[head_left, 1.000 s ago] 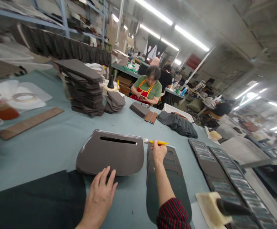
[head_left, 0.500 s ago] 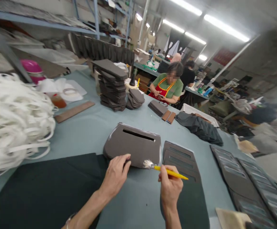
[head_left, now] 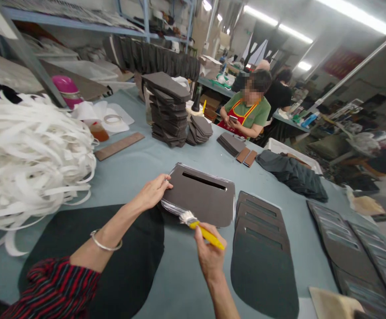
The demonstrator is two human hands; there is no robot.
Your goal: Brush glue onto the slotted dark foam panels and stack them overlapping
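Note:
My right hand is closed around the yellow handle of a brush. The white-coated bristles meet the near edge of a grey panel with a long slot, which lies on top of a stack of panels. White smears run along the panel's rims and the stack's near-left side. At the left edge, my left hand grips the panel with thumb and fingers. Beneath my left forearm lies a large dark rounded sheet. Right of the stack, several slotted grey panels overlap on a dark piece.
White strapping is heaped at left, near a brown strip. Behind stand stacked grey pieces. Dark pieces and more slotted panels lie right. Across the table, a person in a red apron holds a phone.
My left hand has moved from the panel's near edge up to its left edge. The brush has shifted left along the near edge. The view has turned slightly.

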